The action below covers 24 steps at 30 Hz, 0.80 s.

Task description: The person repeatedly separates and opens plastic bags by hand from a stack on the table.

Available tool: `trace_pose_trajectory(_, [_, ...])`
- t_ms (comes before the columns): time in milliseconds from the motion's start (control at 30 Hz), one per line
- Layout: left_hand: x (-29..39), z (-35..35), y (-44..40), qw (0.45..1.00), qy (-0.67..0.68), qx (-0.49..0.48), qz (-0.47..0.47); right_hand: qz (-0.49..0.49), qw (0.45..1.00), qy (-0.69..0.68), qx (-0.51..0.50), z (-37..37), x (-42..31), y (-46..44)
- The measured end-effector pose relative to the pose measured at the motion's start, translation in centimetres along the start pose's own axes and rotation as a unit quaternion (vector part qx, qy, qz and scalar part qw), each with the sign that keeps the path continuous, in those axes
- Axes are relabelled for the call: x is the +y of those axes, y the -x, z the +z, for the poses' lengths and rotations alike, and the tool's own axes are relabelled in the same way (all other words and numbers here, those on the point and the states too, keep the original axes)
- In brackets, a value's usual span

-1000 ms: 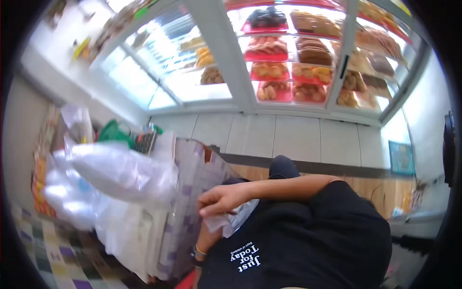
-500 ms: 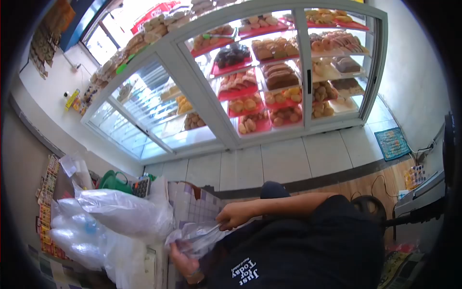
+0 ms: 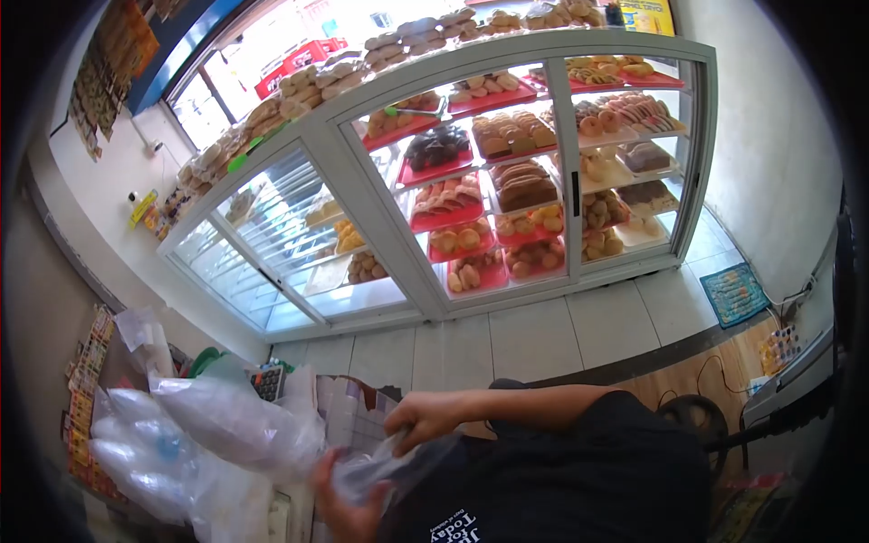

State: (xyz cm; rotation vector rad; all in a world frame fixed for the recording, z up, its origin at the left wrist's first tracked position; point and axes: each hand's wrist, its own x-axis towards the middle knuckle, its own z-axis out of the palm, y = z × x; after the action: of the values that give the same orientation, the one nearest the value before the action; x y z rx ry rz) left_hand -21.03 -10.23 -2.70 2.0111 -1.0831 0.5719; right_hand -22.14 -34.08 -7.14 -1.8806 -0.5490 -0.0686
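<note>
Bag (image 3: 367, 472) sits beside the counter (image 3: 340, 404), right hand (image 3: 424, 420) clamped on it, left hand (image 3: 348, 503) against it, grip too blurred to tell; light, even tension should suit.

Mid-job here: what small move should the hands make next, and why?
I'd probably firm up the left hand on the clear plastic before pulling with the right hand. The right hand's fingers are closed and seem to pinch the plastic, while the left hand, blurred, has thumb and fingers parted around it, so its hold can't be confirmed.
</note>
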Motion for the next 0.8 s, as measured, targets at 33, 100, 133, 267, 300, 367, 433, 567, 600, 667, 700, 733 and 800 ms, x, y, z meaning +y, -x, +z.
trace_pose_trajectory(33, [0.7,0.7,-0.3,0.998,0.027,-0.059,-0.016,-0.040,0.999,-0.012,-0.001,0.7,-1.3,-0.1])
trace_pose_trajectory(100, [-0.5,3.0,-0.3,0.991,0.051,-0.106,-0.060,-0.016,0.997,0.031,-0.074,0.9,-2.6,-1.0])
trace_pose_trajectory(133, [-1.3,3.9,-0.2,0.986,0.057,-0.128,-0.087,-0.048,0.998,0.011,-0.027,0.8,-2.2,-1.1])
trace_pose_trajectory(267, [-2.4,2.7,-0.7,0.942,0.102,-0.142,-0.288,-0.088,0.987,-0.090,0.101,0.7,0.3,-1.2])
trace_pose_trajectory(300, [-2.8,2.9,-0.8,0.938,0.125,-0.120,-0.301,0.015,0.997,-0.012,0.081,-0.3,-0.1,-0.9])
trace_pose_trajectory(367, [-3.2,3.5,-1.1,0.910,0.197,-0.086,-0.355,0.087,0.980,-0.032,0.177,0.6,1.3,-0.7])
trace_pose_trajectory(433, [-2.3,3.1,-2.3,0.897,0.180,-0.131,-0.382,0.122,0.963,-0.127,0.204,1.3,2.4,-1.1])
trace_pose_trajectory(567, [-4.0,4.5,-0.7,0.839,0.330,-0.120,-0.416,0.216,0.920,-0.265,0.193,2.0,1.6,-1.4])
trace_pose_trajectory(600, [-4.3,4.9,-0.4,0.839,0.346,-0.107,-0.406,0.218,0.918,-0.275,0.184,2.2,2.0,-1.4])
trace_pose_trajectory(667, [-5.2,5.1,0.0,0.828,0.382,-0.092,-0.401,0.207,0.907,-0.337,0.148,1.8,2.8,-1.0])
trace_pose_trajectory(700, [-5.4,5.3,0.0,0.819,0.398,-0.076,-0.406,0.191,0.885,-0.392,0.163,1.8,3.0,-1.0])
trace_pose_trajectory(733, [-5.7,5.5,0.1,0.811,0.414,-0.060,-0.409,0.175,0.861,-0.443,0.178,1.8,3.0,-1.1])
trace_pose_trajectory(800, [-6.1,5.5,0.2,0.808,0.415,-0.052,-0.414,0.119,0.905,-0.370,0.172,1.7,3.0,-1.1])
